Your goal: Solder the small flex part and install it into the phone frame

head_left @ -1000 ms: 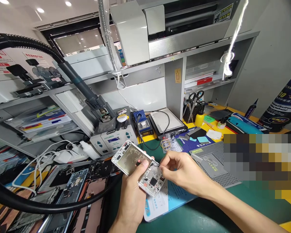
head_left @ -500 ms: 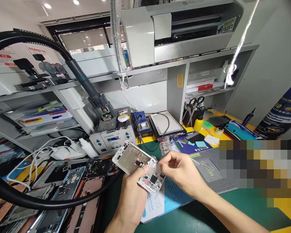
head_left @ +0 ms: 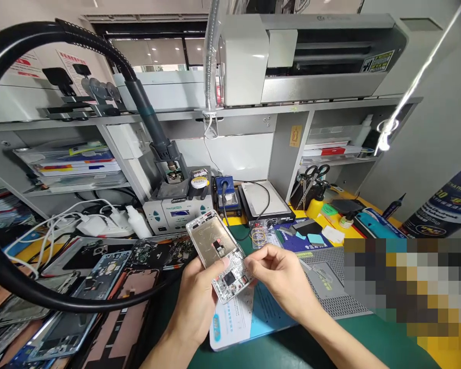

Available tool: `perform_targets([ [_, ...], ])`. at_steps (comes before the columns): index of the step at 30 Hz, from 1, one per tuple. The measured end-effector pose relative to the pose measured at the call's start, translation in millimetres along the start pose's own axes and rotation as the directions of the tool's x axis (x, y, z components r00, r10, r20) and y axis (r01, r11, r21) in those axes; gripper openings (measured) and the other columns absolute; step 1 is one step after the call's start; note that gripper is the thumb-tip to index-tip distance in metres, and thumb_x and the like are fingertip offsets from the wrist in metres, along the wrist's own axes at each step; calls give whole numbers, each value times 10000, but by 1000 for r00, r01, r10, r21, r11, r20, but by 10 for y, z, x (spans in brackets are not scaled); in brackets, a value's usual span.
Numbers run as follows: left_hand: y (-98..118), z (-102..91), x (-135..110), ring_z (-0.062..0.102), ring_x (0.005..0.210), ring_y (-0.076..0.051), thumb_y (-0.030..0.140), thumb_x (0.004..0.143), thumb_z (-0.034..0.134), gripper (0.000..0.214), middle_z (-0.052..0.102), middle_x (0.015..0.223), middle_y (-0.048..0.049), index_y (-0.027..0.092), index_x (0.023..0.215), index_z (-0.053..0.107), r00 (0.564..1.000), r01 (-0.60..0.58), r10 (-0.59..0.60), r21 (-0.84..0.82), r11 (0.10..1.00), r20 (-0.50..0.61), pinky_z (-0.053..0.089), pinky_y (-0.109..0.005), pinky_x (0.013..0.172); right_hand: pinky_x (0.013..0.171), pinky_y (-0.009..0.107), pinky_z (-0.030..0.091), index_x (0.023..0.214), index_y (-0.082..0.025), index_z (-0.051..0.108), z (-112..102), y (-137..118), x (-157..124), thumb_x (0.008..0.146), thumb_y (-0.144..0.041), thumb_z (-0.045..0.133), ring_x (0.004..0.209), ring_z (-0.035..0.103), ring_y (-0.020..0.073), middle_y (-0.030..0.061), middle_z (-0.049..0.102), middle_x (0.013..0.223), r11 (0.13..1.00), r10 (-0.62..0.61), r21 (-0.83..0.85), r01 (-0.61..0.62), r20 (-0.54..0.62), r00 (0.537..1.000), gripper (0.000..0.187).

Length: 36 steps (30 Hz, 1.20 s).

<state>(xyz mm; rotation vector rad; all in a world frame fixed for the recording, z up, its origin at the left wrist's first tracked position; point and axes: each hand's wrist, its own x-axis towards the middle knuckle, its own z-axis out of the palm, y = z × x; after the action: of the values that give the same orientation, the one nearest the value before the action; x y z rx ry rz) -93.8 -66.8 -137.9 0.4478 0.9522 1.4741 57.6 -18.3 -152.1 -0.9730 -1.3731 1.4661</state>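
An opened smartphone frame (head_left: 207,233), with its bare inside facing up, is tilted in my left hand (head_left: 199,292). The thumb of that hand presses on the frame's near side and the other fingers are beneath it. My right hand (head_left: 282,279) is at the phone's right edge, with thumb and index finger pinched together there. Whatever those fingertips hold, if anything, is too small or hidden to make out. Below the phone, a blue and white sheet (head_left: 234,325) lies on the green mat (head_left: 311,348).
Several dismantled phone parts (head_left: 122,312) crowd the left, under a black hose (head_left: 99,307). A hot air station (head_left: 176,218) and a flat heating plate (head_left: 266,197) stand behind. At right are a grey perforated mat (head_left: 326,279), scissors (head_left: 317,174) and a large spray can (head_left: 441,205).
The view has shifted and tipped up a little. In it, the phone and my left hand sit slightly further left, the phone turned more upright. My right hand keeps its pinch at the edge.
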Motion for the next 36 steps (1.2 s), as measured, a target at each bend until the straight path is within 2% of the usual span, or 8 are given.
perform_targets([
  [3,-40,25,-6,713,853,-227,240,780,790,249,774,922,-74,157,1008,735,999,-31,31,10,999,13,549,-326,767,569,282,541,732,-170,655,18,31,-3,782,-417,789,542,605,134,-3,663,607,1000,-22,13,23,-14,1000,285],
  [9,-128,49,-3,696,957,-244,256,726,841,322,770,1001,-78,175,1024,747,995,-57,51,58,997,90,531,-352,867,571,273,515,751,-180,637,33,119,-15,825,-430,776,568,583,133,-8,645,620,997,-77,11,77,-43,996,296],
  [13,-186,25,32,680,937,-223,335,768,843,293,769,1002,-82,166,991,755,990,-127,117,123,984,82,517,-338,858,564,268,497,771,-185,635,62,154,-51,857,-426,758,568,576,135,-3,648,629,995,-102,6,102,-34,994,284],
  [21,-212,17,53,657,916,-202,357,807,816,274,760,998,-73,156,984,756,979,-203,195,211,956,59,524,-326,840,584,273,529,762,-212,574,109,104,-100,903,-378,718,592,596,144,-10,639,669,994,-108,12,108,-20,994,261],
  [24,-215,25,41,648,890,-189,357,815,809,268,756,1001,-73,157,983,752,977,-212,203,221,952,63,534,-308,789,578,271,535,738,-212,560,106,82,-100,867,-334,756,598,597,142,-8,642,691,996,-89,30,89,-22,996,264],
  [29,-210,36,7,605,738,-147,378,824,799,330,752,982,-86,146,1052,744,980,-200,189,245,949,68,489,-259,589,566,294,591,723,-217,548,114,61,-100,857,-297,751,584,632,146,-21,645,702,986,-40,162,39,4,999,256],
  [36,-199,32,6,666,816,-191,389,827,793,352,759,1002,-98,155,1084,735,978,-211,199,287,935,69,508,-260,613,554,261,567,699,-213,538,90,23,-91,842,-293,741,568,622,127,-30,633,671,992,-39,124,39,-1,999,260],
])
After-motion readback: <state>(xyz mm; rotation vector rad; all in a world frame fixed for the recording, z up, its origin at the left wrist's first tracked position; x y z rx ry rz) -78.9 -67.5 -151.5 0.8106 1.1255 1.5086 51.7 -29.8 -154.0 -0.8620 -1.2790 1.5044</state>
